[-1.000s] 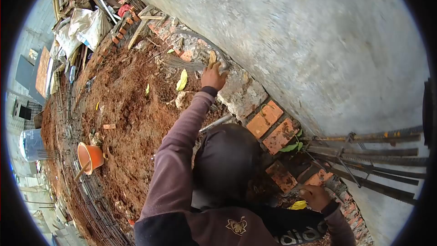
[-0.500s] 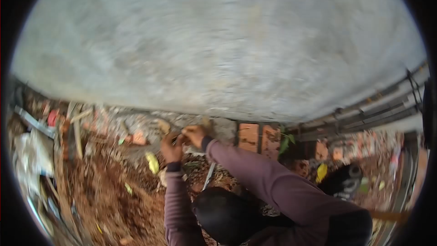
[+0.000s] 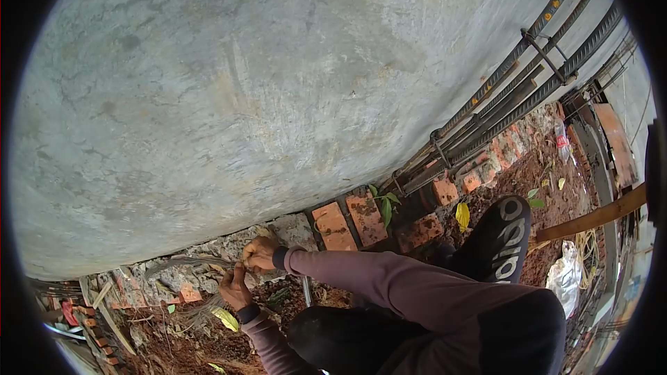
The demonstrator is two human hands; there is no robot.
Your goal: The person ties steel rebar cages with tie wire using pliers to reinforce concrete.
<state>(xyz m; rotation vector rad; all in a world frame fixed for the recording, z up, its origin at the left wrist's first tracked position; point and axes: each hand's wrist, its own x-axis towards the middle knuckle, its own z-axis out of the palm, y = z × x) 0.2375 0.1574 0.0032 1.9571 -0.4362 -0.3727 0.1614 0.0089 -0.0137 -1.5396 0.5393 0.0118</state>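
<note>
Low at the foot of the wall, my two hands come together over a rough mortar ledge point(image 3: 295, 230). A bundle of thin grey wire point(image 3: 186, 262) fans out leftward from my fingers along that ledge. My right hand point(image 3: 260, 254) is closed, its fingertips pinching at the near end of the strands. Just below and left of it, my left hand point(image 3: 236, 290) also pinches there, thumb and fingers pressed together. Exactly how the strands run between the fingertips is hidden. A narrow metal bar point(image 3: 307, 292) stands out beside my knee, under the right sleeve.
A grey plastered wall point(image 3: 229, 111) fills the upper view. Orange bricks point(image 3: 366, 217) line its base. A tied rebar cage point(image 3: 507, 97) leans along the wall at right. A plastic bottle point(image 3: 561, 140), a crumpled silvery bag point(image 3: 564, 279) and a wooden strip point(image 3: 594, 215) are at right.
The view has turned and sharpened, so the rebar and bricks show more fully. My hands remain together at the ledge, with the wire bundle now clearly visible.
</note>
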